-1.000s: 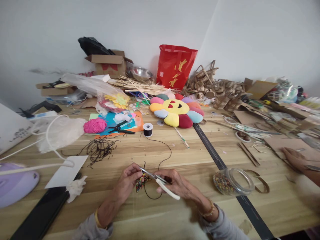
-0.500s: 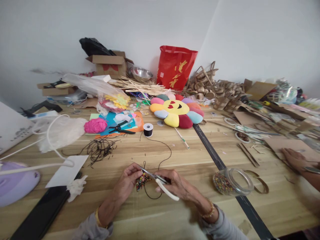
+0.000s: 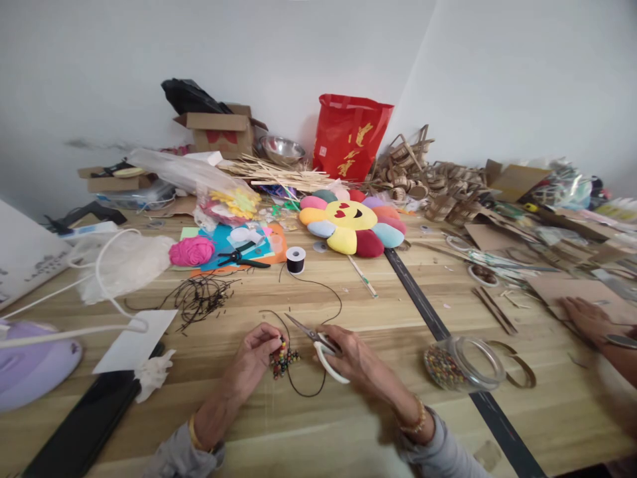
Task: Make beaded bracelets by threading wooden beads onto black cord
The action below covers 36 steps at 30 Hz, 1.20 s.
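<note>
Multicoloured beads (image 3: 283, 359) on black cord (image 3: 318, 292). White-handled scissors (image 3: 323, 348). Behind them, a rainbow-petalled cushion (image 3: 351, 223) with a yellow face, and a red bag (image 3: 349, 136).

Bare worktop (image 3: 308, 435) is lying open along the near edge. A tipped bead jar (image 3: 465, 364) is blocking passage past the right hand (image 3: 348, 352); black cord scraps (image 3: 199, 297) are crowding the space beyond the left hand (image 3: 256, 348).

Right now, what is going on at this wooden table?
A person sits at the cluttered table. Their left hand pinches a small beaded piece strung on black cord, which runs back to a spool. Their right hand holds white-handled scissors, blades pointing away from the person. A jar of beads lies on its side to the right. Another person's hand rests at the far right.
</note>
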Motion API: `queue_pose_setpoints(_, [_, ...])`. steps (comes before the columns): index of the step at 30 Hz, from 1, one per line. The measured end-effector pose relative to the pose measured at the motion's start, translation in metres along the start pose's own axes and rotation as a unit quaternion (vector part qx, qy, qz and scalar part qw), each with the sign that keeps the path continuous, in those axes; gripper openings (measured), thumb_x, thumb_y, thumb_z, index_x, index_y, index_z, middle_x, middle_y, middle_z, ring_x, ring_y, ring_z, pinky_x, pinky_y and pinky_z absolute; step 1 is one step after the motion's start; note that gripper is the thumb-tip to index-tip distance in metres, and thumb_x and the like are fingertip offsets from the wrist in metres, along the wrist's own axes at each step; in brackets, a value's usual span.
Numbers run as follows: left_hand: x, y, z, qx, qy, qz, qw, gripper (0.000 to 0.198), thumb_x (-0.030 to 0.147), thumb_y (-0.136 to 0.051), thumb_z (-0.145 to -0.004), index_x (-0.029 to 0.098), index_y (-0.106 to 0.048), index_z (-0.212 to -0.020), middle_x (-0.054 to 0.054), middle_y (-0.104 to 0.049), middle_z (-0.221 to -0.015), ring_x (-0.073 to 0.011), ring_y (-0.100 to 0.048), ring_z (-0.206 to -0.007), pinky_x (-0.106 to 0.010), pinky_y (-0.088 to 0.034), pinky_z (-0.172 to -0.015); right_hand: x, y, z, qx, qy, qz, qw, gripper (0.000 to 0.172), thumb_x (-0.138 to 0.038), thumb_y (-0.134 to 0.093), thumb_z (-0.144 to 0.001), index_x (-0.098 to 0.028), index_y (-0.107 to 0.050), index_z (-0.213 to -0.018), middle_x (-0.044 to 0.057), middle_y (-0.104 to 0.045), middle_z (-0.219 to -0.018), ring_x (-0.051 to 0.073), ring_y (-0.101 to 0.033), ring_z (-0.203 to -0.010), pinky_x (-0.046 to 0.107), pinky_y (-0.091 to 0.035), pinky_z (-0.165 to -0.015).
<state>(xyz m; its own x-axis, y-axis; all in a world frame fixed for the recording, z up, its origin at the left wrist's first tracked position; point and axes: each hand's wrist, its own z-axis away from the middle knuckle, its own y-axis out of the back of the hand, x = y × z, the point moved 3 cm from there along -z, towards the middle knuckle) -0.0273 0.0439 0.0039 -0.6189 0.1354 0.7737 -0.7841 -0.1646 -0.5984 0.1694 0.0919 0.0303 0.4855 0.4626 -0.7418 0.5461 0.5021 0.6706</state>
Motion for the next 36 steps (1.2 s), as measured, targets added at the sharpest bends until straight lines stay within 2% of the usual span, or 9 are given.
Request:
queue_pose_setpoints(7, [0.0,0.008,-0.004,0.011,-0.017,-0.005,1.0,0.023,0.02,-0.085,-0.055,0.014,-0.07,-0.071,-0.005,-0.074,-0.073,-0.0131,-0.066,-0.065,-0.021,-0.053,-0.061,-0.005,-0.021,0.006,-0.008,0.02,0.245,0.969,0.009,-0.017,-0.049,-0.089,-0.019,-0.05,-0.097,0.004,-0.057,-0.089,0.017,-0.057,-0.075,0.025,-0.041,-0.064])
queue_pose_setpoints(13, [-0.002,0.004,-0.002,0.031,0.002,-0.015,0.999,0.026,0.019,-0.083,-0.057,0.013,-0.072,-0.08,-0.007,-0.075,-0.082,-0.0163,-0.068,-0.075,-0.023,-0.056,-0.07,-0.018,-0.024,0.008,0.044,0.07,0.294,0.952,0.015,-0.012,-0.047,-0.089,-0.019,-0.054,-0.101,0.008,-0.056,-0.095,0.022,-0.053,-0.091,0.034,-0.044,-0.08])
queue_pose_setpoints(15, [-0.002,0.0,0.0,0.03,0.01,-0.013,0.999,0.026,0.019,-0.083,-0.057,0.013,-0.072,-0.08,-0.007,-0.075,-0.081,-0.0161,-0.069,-0.076,-0.023,-0.056,-0.07,-0.021,-0.019,0.008,0.043,0.074,0.237,0.968,0.017,-0.012,-0.048,-0.088,-0.019,-0.055,-0.102,0.008,-0.057,-0.097,0.022,-0.053,-0.095,0.036,-0.044,-0.086])
queue_pose_setpoints(18, [-0.005,-0.006,0.003,0.024,0.025,-0.011,0.999,0.026,0.02,-0.084,-0.057,0.014,-0.073,-0.08,-0.006,-0.075,-0.082,-0.0155,-0.069,-0.075,-0.023,-0.055,-0.07,-0.023,-0.017,0.006,0.022,0.09,0.032,0.995,0.032,-0.017,-0.055,-0.086,-0.021,-0.05,-0.117,0.006,-0.058,-0.11,0.019,-0.054,-0.102,0.033,-0.045,-0.089])
queue_pose_setpoints(20, [-0.008,-0.007,0.005,0.02,0.03,-0.014,0.999,0.026,0.021,-0.084,-0.058,0.014,-0.073,-0.081,-0.006,-0.076,-0.083,-0.015,-0.068,-0.075,-0.022,-0.055,-0.071,-0.019,-0.023,0.003,0.017,0.07,-0.115,0.991,0.036,-0.022,-0.06,-0.084,-0.021,-0.048,-0.119,0.005,-0.06,-0.11,0.017,-0.057,-0.099,0.03,-0.047,-0.086])
queue_pose_setpoints(24, [-0.012,-0.008,0.006,0.011,0.03,-0.025,0.999,0.025,0.022,-0.083,-0.059,0.014,-0.073,-0.08,-0.006,-0.076,-0.083,-0.0152,-0.068,-0.076,-0.023,-0.054,-0.072,-0.005,-0.041,-0.003,0.028,-0.004,-0.294,0.955,0.025,-0.033,-0.063,-0.081,-0.017,-0.052,-0.097,0.001,-0.063,-0.083,0.012,-0.059,-0.072,0.023,-0.046,-0.063])
queue_pose_setpoints(27, [-0.011,-0.008,0.006,0.011,0.021,-0.056,0.998,0.025,0.024,-0.083,-0.06,0.014,-0.073,-0.08,-0.007,-0.076,-0.083,-0.0178,-0.068,-0.079,-0.025,-0.053,-0.074,0.001,-0.041,-0.006,0.045,-0.039,-0.331,0.942,0.028,-0.041,-0.062,-0.081,-0.015,-0.053,-0.086,-0.001,-0.059,-0.068,0.01,-0.053,-0.058,0.02,-0.04,-0.053])
queue_pose_setpoints(32, [-0.008,-0.008,0.007,0.005,0.007,-0.132,0.991,0.027,0.03,-0.078,-0.067,0.014,-0.073,-0.087,-0.011,-0.075,-0.093,-0.0224,-0.067,-0.088,-0.03,-0.051,-0.082,0.005,-0.009,-0.007,0.092,-0.053,-0.369,0.923,0.03,-0.043,-0.063,-0.079,-0.015,-0.053,-0.084,0.001,-0.06,-0.068,0.01,-0.054,-0.056,0.021,-0.042,-0.053])
queue_pose_setpoints(36, [-0.006,-0.003,0.005,0.033,-0.013,-0.194,0.98,0.024,0.029,-0.078,-0.065,0.014,-0.073,-0.084,-0.009,-0.075,-0.085,-0.0197,-0.067,-0.079,-0.027,-0.051,-0.076,0.024,0.025,-0.007,0.174,-0.044,-0.239,0.954,0.024,-0.039,-0.058,-0.082,-0.016,-0.055,-0.087,0.001,-0.061,-0.068,0.012,-0.056,-0.059,0.023,-0.044,-0.055])
